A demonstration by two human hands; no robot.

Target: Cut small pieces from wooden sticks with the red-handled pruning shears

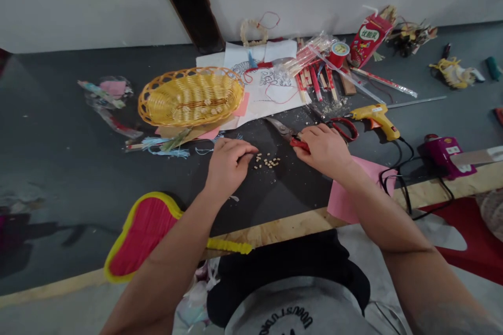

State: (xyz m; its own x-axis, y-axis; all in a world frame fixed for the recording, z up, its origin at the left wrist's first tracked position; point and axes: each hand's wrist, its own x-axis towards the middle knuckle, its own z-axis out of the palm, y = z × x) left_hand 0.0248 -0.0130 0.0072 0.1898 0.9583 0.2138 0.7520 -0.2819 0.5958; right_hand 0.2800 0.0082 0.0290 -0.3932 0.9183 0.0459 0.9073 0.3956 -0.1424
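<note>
My right hand (324, 149) is closed around the red handle of pruning shears (280, 126), whose metal blades point to the upper left over the dark table. My left hand (228, 165) has its thumb and forefinger brought together at the edge of a small pile of pale cut pieces (270, 161). Whatever may be in that pinch is too small to make out. The pile lies on the table between my two hands. Just beyond my right hand are scissors (346, 128) with red loop handles.
Behind my left hand stands a yellow woven basket (157, 107) holding a few pale pieces. A yellow glue gun (375, 116) with a black cord lies at right, near pink paper (341, 201). A phone (190, 2) leans on the wall. A red-and-yellow fan (141, 233) lies by my left forearm.
</note>
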